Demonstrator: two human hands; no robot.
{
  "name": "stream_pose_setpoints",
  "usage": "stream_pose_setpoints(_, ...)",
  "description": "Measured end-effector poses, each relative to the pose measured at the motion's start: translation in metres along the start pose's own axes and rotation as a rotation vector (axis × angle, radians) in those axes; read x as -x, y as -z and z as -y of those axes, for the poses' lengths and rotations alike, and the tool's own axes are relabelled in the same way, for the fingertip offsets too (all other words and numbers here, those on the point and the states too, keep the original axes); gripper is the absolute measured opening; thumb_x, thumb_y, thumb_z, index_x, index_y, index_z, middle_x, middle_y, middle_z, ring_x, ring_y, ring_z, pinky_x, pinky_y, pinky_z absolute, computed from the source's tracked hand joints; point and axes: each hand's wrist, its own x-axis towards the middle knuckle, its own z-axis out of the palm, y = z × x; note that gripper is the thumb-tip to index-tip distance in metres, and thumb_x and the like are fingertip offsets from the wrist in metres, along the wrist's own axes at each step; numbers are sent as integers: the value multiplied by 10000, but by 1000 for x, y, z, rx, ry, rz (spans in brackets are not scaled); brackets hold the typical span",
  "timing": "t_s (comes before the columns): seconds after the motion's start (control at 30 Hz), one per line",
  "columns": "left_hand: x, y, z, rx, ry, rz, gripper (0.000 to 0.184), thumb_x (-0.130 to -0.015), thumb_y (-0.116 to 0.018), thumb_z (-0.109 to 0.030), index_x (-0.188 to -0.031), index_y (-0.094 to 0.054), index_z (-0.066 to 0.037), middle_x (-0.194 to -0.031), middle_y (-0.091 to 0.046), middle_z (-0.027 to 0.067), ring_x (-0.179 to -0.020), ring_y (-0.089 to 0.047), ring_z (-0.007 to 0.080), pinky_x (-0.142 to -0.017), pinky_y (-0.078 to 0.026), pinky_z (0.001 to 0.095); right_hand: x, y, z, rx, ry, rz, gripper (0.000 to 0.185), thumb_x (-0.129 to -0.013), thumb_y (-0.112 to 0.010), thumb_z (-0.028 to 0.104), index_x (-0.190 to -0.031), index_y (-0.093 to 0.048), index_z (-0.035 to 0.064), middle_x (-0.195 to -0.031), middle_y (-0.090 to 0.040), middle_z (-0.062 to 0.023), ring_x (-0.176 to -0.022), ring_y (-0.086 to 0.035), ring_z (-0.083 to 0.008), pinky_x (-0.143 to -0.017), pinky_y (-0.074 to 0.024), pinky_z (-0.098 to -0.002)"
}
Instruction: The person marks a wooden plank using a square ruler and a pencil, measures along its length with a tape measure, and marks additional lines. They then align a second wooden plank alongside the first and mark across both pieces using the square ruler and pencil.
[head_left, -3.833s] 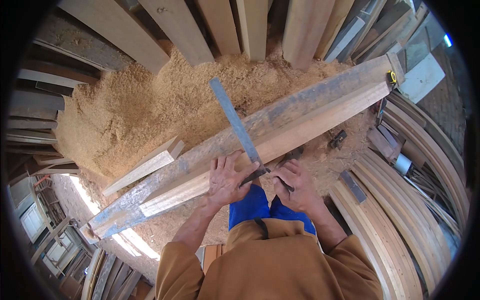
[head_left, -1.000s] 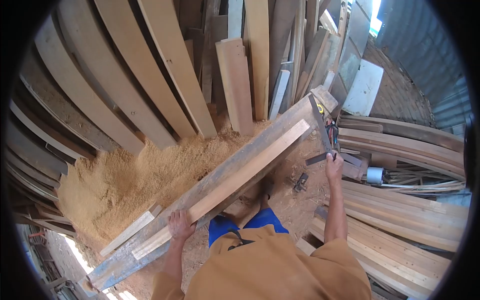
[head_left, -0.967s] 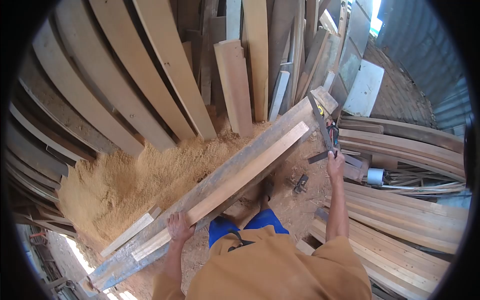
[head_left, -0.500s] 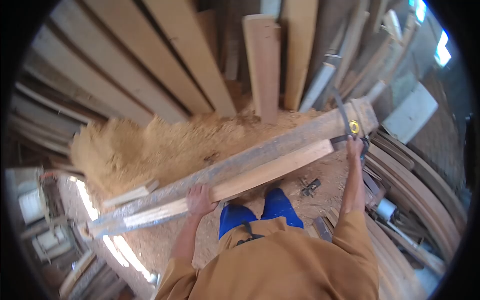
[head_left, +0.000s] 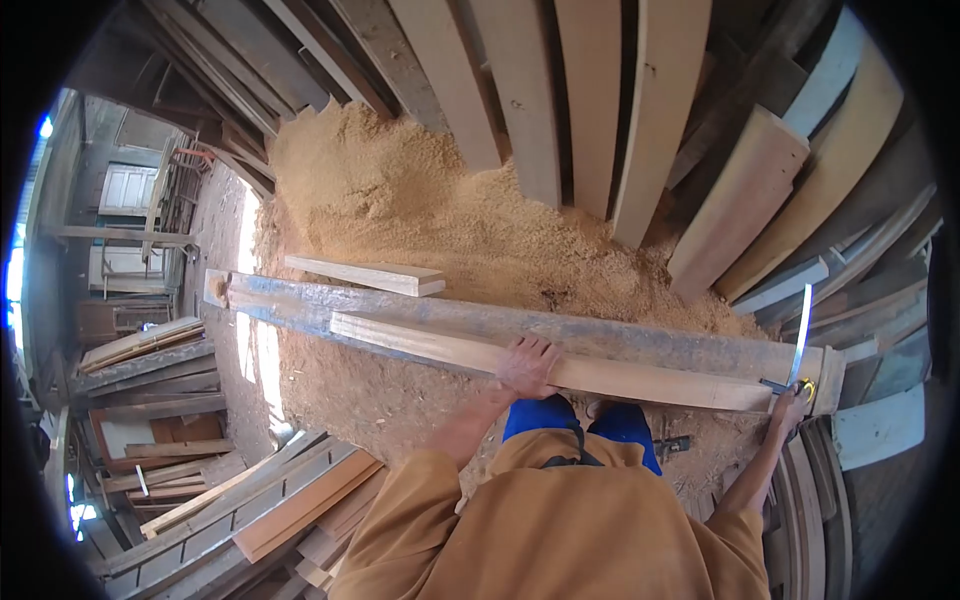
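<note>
A long pale plank (head_left: 650, 378) lies along a thick, weathered beam (head_left: 700, 345) in front of my legs. My left hand (head_left: 528, 366) is closed over the plank near its middle, fingers across the top. At the plank's right end, my right hand (head_left: 788, 408) is closed on a tool (head_left: 803, 340) with a thin, shiny metal blade pointing up and a yellow round part beside the fingers. A short dark bar (head_left: 772, 384) meets the plank there. The tool's exact kind cannot be made out, as my hand hides part of it.
A sawdust heap (head_left: 400, 190) lies behind the beam, with boards (head_left: 590, 100) leaning at the back. A shorter board (head_left: 365, 272) rests beside the beam. Stacked timber (head_left: 310, 505) lies at lower left. Curved boards (head_left: 805, 500) and a dark object (head_left: 672, 445) lie on the right.
The view has swung left, showing more of the workshop on that side. The tool's blade now points upward and catches light. Both hands keep their hold.
</note>
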Motion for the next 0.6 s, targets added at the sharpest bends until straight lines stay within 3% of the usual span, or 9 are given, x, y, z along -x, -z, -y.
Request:
stream_pose_setpoints(0.03,0,0,1,21,-4,-3,883,-694,-877,-589,-1382,-610,-105,-1206,-686,142,-1182,-630,347,-1007,-478,507,2,4,19,-117,37,179,472,-1069,-535,345,-1315,-683,-29,-1153,-743,-318,-1098,-708,-507,-948,-542,-583)
stream_pose_setpoints(0.1,1,1,2,66,-21,-11,921,-767,-820,-669,-1439,-568,-92,-1250,-682,162,-1213,-622,365,-1040,-467,513,19,-45,52,-122,335,2,450,-1073,-548,329,-1305,-688,-30,-1146,-745,-316,-1095,-713,-494,-945,-552,-568)
stream_pose_setpoints(0.2,0,6,5,131,-24,79,882,-890,-679,-741,-1450,-548,-71,-1280,-677,189,-1239,-609,393,-1078,-445,531,111,-26,206,-215,524,246,343,-1042,-645,297,-1160,-727,-15,-1039,-751,-270,-995,-741,-421,-872,-570,-493)
stream_pose_setpoints(0.23,0,-1,7,182,-28,10,821,-922,-679,-686,-1447,-548,-68,-1279,-676,194,-1229,-616,398,-1071,-456,538,150,-13,266,-247,514,375,292,-1022,-694,281,-1060,-748,-3,-943,-747,-246,-905,-754,-383,-809,-569,-463)
stream_pose_setpoints(0.33,6,-9,25,443,-1,-116,638,-996,-688,-512,-1428,-559,-61,-1267,-677,208,-1192,-639,415,-1041,-495,551,249,-27,398,-221,767,623,429,-941,-778,416,-1084,-723,15,-920,-732,-224,-857,-718,-384,-792,-552,-477)
stream_pose_setpoints(0.37,9,7,30,605,26,-110,576,-1007,-696,-447,-1414,-570,-59,-1257,-679,213,-1176,-649,422,-1025,-512,551,275,-19,449,-109,728,922,666,-908,-782,548,-1312,-699,26,-1194,-758,-230,-1129,-729,-396,-980,-562,-482)
stream_pose_setpoints(0.43,22,15,53,778,36,-198,409,-1006,-743,-279,-1331,-643,-52,-1213,-705,221,-1131,-702,399,-973,-575,483,331,-29,524,-75,839,1064,796,-884,-794,610,-1393,-663,12,-1334,-723,-236,-1251,-695,-387,-1071,-536,-476)
stream_pose_setpoints(0.53,63,57,107,1231,234,-167,357,-1026,-734,-279,-1275,-680,-29,-1187,-729,214,-1149,-723,355,-989,-572,433,406,-73,600,-114,1019,1150,975,-826,-833,649,-1502,-567,-1,-1438,-665,-261,-1361,-630,-398,-1154,-488,-471)
stream_pose_setpoints(0.6,97,70,155,1272,376,-152,331,-1039,-727,-245,-1263,-686,-5,-1187,-746,181,-1153,-730,288,-1000,-567,408,446,-105,635,-111,1070,1179,1039,-794,-855,654,-1532,-530,-1,-1440,-663,-265,-1371,-622,-400,-1159,-482,-472)
